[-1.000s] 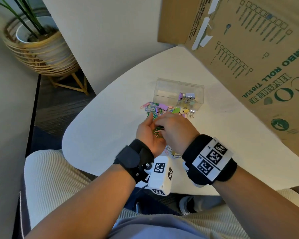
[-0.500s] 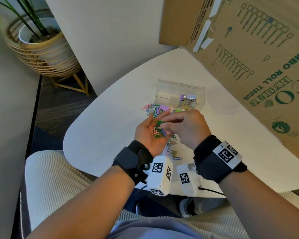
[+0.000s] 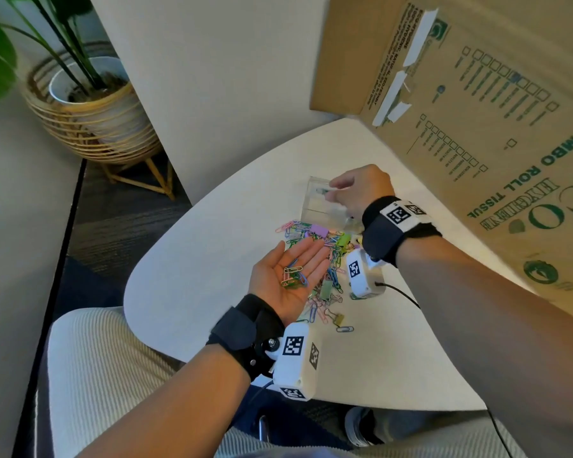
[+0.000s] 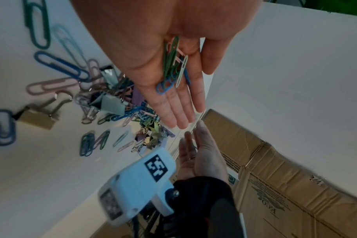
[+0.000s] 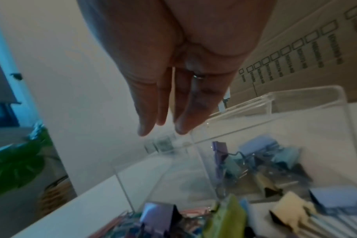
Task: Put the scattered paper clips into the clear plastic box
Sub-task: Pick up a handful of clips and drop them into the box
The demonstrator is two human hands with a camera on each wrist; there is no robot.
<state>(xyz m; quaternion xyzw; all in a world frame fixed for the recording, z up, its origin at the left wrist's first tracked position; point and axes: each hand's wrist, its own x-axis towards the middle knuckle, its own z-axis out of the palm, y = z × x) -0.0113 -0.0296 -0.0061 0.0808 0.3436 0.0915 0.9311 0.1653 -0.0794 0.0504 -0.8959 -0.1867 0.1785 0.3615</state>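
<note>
My left hand (image 3: 303, 256) lies palm up over the white table (image 3: 192, 276), fingers straight, with several coloured paper clips (image 3: 293, 277) resting in the palm. The left wrist view shows the same hand (image 4: 194, 96) and the clips (image 4: 171, 69). My right hand (image 3: 331, 190) hovers over the clear plastic box (image 3: 313, 209), with a greenish clip (image 3: 322, 192) at its fingertips. In the right wrist view its fingers (image 5: 179, 112) point straight down above the box rim (image 5: 275, 98), and nothing shows between them. A pile of scattered clips (image 3: 298, 231) lies between box and palm.
Binder clips sit inside the box (image 5: 265, 161) and among the pile (image 3: 318, 230). A big cardboard carton (image 3: 477, 110) walls off the right side. A potted plant in a wicker basket (image 3: 90, 104) stands on the floor far left. The table's front edge runs just past my left wrist.
My right hand left the left palm and moved up and away to above the clear box. The left hand uncurled and now lies flat with clips on it.
</note>
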